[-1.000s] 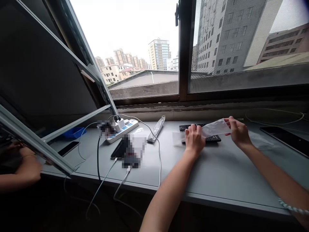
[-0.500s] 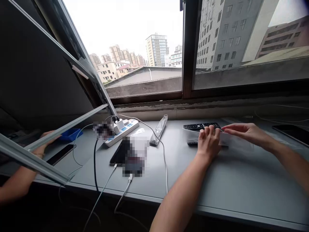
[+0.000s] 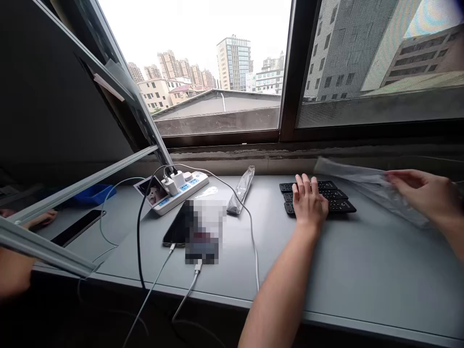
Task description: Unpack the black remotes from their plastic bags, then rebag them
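Three black remote controls [image 3: 340, 207] lie side by side on the grey desk, right of centre. My left hand [image 3: 310, 202] rests across them with its fingers stretched out, covering part of their buttons. To the right, my right hand [image 3: 426, 193] is raised and pinches a clear plastic bag [image 3: 358, 178]. The bag trails leftward from my fingers, behind the remotes and apart from them, and looks smeared by motion. My right fingertips are partly hidden by the bag.
A plastic-wrapped long item [image 3: 240, 191] lies mid-desk. Left of it are a power strip [image 3: 181, 194] with plugs, a charging phone [image 3: 177, 227], a pixelated patch and loose cables. Beyond a metal frame [image 3: 90, 181] are a blue tray [image 3: 94, 194], another phone [image 3: 78, 228] and another person's hand [image 3: 43, 218].
My right hand has drawn the bag off the remotes, moving right. All three remotes now show bare under my left hand. The other person's hand has moved away from the blue tray.
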A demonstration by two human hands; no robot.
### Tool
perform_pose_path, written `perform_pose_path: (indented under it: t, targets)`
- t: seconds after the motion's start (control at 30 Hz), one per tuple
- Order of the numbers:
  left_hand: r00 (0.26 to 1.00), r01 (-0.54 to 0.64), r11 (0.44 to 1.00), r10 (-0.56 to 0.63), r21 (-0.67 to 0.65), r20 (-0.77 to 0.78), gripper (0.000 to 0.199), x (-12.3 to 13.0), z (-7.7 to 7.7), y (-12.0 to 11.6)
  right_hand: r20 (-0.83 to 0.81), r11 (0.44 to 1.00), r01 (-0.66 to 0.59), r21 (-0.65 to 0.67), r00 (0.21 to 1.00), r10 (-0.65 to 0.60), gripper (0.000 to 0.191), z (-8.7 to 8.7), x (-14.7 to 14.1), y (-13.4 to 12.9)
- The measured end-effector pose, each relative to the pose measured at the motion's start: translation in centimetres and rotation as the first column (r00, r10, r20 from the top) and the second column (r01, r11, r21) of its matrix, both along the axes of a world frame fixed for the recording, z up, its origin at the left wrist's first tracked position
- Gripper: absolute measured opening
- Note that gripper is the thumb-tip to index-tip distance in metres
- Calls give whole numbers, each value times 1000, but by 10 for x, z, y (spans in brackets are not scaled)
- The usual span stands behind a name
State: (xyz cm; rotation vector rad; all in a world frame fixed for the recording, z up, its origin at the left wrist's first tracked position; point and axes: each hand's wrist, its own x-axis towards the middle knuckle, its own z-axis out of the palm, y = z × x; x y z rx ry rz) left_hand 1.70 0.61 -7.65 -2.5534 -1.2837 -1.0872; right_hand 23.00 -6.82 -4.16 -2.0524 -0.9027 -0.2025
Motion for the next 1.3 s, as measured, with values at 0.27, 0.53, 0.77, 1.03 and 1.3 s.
perform_pose_path:
  t: [0.27, 0.53, 0.77, 1.03, 1.3]
  targets:
    - [999, -17, 997, 13, -76, -53, 47, -1, 2, 1, -2, 969, 242, -50, 970, -242, 35, -1, 37, -11]
    - [992, -24, 994, 10, -110, -129, 61, -3, 12, -2, 23, 953, 300, -35, 954, -300, 34, 11, 29, -12]
    - [988, -15, 991, -6, -135, -154, 57, -5, 16, -8, -28, 965, 264, 7, 964, -263, 34, 11, 28, -15]
    - [992, 26, 985, -46, -173, -113, 51, -12, 14, -18, -10, 940, 250, -230, 966, -260, 26, -9, 46, -13]
    - [993, 67, 983, -48, -170, 110, 40, -61, 75, -100, 6, 966, 256, -18, 967, -256, 25, -11, 43, -9]
